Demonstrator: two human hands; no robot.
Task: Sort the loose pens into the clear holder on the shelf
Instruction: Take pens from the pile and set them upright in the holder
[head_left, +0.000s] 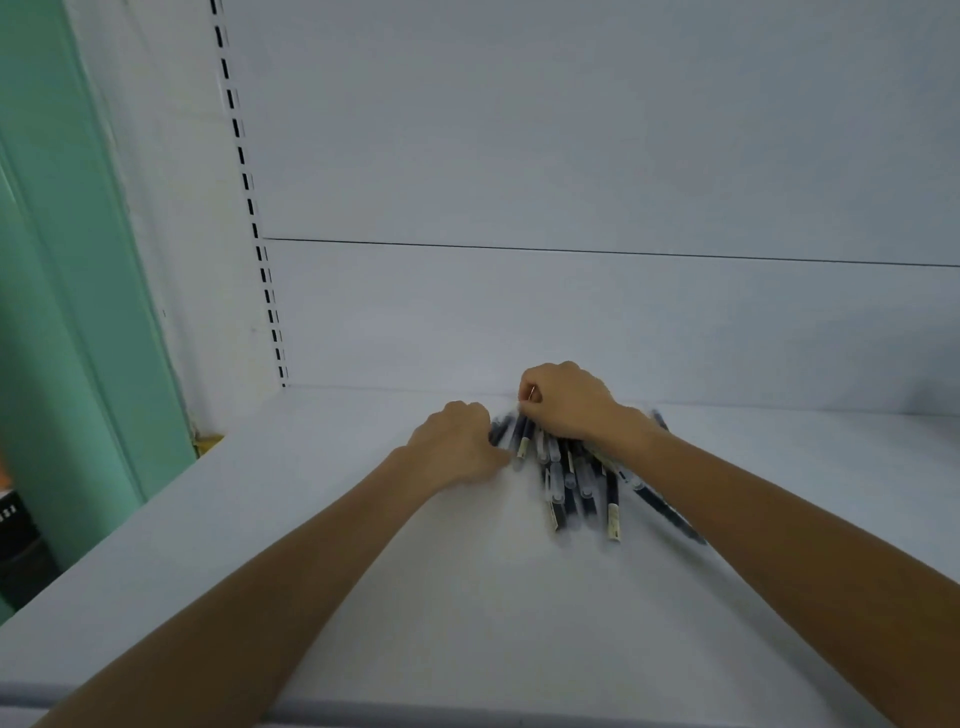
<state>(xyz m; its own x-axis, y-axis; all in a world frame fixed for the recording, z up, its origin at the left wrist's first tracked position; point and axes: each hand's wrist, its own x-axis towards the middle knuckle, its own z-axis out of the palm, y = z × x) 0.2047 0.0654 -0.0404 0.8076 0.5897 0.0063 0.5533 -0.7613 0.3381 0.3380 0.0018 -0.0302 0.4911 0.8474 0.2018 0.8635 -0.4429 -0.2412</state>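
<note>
A: What are the hands doing?

B: Both sit just right of the frame's centre. The right hand (566, 402) is curled, its fingers pinching the upper ends of a couple of the pens (579, 480) at the top of the pile. The left hand (457, 447) lies just beside it, lower and to the left, with its fingers curled in against the pile's left edge. Whether it actually grips a pen, I cannot tell.

A: And the pile itself?

B: It lies in a loose fan on the white shelf (363, 571), spreading down and to the right from under the right hand and wrist. The pens have dark barrels, clear caps and some pale ends, though it is blurred there, so I won't count them.

A: Around that?

B: Behind the hands a pale back panel (571, 156) fills the upper frame, with a thin horizontal seam across it. A slotted upright (249, 202) runs down the upper left, and beyond it is a green wall (62, 260) at the left edge.
</note>
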